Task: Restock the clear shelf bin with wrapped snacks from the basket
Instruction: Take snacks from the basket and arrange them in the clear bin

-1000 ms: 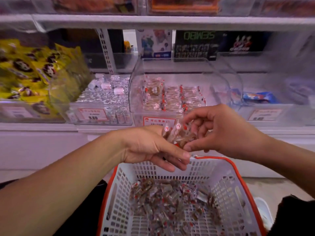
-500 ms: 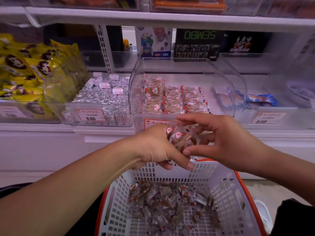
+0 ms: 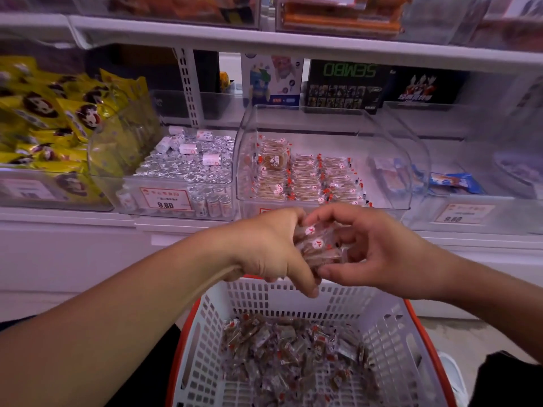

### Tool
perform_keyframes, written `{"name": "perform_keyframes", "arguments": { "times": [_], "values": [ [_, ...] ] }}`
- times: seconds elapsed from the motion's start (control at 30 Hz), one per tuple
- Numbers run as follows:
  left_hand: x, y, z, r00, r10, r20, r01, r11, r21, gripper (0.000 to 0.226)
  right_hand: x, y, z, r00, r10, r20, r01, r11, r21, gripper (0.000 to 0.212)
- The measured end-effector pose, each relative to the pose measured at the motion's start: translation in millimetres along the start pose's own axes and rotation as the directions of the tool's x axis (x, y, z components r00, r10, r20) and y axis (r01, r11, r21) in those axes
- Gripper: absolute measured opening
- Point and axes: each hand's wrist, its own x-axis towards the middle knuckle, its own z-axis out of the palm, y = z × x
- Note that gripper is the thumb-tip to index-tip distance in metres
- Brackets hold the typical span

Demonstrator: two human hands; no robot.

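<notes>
A small stack of clear-wrapped brown snacks (image 3: 318, 246) sits between both hands, just in front of the shelf edge. My left hand (image 3: 270, 248) grips it from the left with curled fingers. My right hand (image 3: 373, 254) holds it from the right, thumb under and fingers over. Behind them stands the clear shelf bin (image 3: 390, 160), with neat rows of the same snacks (image 3: 305, 177) filling its left and middle part. Below the hands is the white basket with an orange rim (image 3: 393, 339), holding a loose heap of wrapped snacks (image 3: 291, 351).
A clear bin of silver-wrapped rolls (image 3: 188, 168) with a 9.80 price tag stands left of the target bin. Yellow snack bags (image 3: 50, 118) fill the far left bin. A bin with blue packets (image 3: 455, 180) is on the right. An upper shelf (image 3: 293, 42) overhangs.
Both hands have risen slightly with the snack stack and closed tighter around it, drawing nearer the front of the clear bin.
</notes>
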Motion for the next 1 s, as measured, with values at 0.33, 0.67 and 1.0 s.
{"name": "perform_keyframes", "arguments": {
  "times": [0.33, 0.67, 1.0],
  "values": [
    [-6, 0, -97, 0.771, 0.011, -0.636, -0.157, 0.972, -0.173, 0.045, 104, -21, -57, 0.957, 0.041, -0.288, -0.077, 0.991, -0.114, 0.018],
    [38, -33, -96, 0.812, 0.213, -0.544, 0.152, 0.822, 0.548, 0.039, 207, 47, -37, 0.939, 0.217, -0.267, -0.33, 0.782, -0.528, 0.04],
    [34, -37, -99, 0.865, 0.153, -0.477, 0.101, 0.879, 0.466, 0.033, 218, 55, -44, 0.982, 0.19, 0.017, -0.089, 0.532, -0.842, 0.072]
  ]
}}
